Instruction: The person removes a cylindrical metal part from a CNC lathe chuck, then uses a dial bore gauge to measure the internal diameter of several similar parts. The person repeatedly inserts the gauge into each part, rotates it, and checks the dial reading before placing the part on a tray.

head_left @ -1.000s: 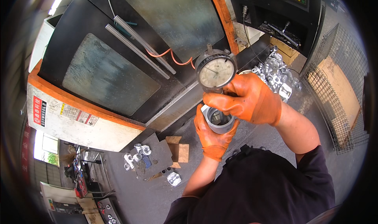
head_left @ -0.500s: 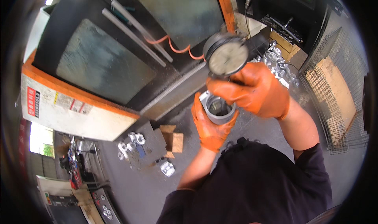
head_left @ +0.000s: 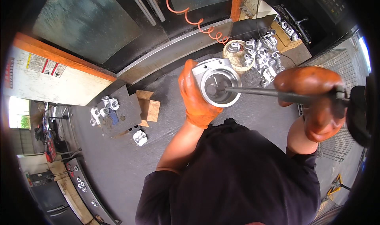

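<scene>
My left hand [head_left: 194,98] is closed round the side of a silver machined metal housing [head_left: 202,82], its round bore facing up toward me. To the right, my right hand [head_left: 312,80] grips the dark shaft of a dial bore gauge [head_left: 257,91]. The shaft lies nearly level, its tip over the bore's opening; how deep it reaches, I cannot tell. At the right edge the gauge's dial end shows only as a dark shape, its face turned out of sight. Both hands wear orange gloves.
Beyond my hands stands a machine with windowed doors [head_left: 87,25] and a coiled orange hose [head_left: 194,22]. A white bucket [head_left: 227,53] sits beside a heap of metal castings [head_left: 263,55]. An open cardboard box [head_left: 149,110] and more castings [head_left: 105,108] lie at left. Wire mesh [head_left: 336,146] stands right.
The gauge has swung from upright above the housing to nearly level, as my right hand moved right and its dial turned away. The housing is tilted more toward me; the view has shifted.
</scene>
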Motion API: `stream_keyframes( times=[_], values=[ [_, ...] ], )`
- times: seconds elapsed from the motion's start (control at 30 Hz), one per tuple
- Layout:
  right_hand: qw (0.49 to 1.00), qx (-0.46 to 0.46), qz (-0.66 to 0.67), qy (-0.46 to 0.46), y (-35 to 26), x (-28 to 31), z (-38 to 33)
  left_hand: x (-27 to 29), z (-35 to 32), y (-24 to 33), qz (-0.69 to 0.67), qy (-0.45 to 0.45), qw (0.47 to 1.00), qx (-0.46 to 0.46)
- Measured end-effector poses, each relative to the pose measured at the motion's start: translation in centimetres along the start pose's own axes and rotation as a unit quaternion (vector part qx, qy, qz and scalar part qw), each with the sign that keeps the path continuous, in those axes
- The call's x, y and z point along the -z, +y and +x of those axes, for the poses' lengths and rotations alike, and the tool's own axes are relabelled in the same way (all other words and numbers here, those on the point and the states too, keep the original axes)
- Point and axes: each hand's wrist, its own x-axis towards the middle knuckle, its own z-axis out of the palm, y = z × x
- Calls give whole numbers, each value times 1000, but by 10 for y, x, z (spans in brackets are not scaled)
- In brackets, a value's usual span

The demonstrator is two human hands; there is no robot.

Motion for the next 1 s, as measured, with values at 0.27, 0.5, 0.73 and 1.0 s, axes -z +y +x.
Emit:
stream_keyframes(
  times=[0.27, 0.5, 0.73, 1.0],
  values=[
    [983, 59, -91, -150, 12, -16, 5, 0, 13, -4, 0, 44, 999, 17],
    [966, 47, -161, -197, 11, -21, 2, 3, 17, -4, 14, 25, 999, 37],
    [953, 83, -231, -178, 14, -24, -3, 0, 20, -6, -24, -11, 996, 87],
    [952, 55, -237, -186, 10, -21, -7, -4, 16, -8, -5, 2, 998, 58]
  ],
)
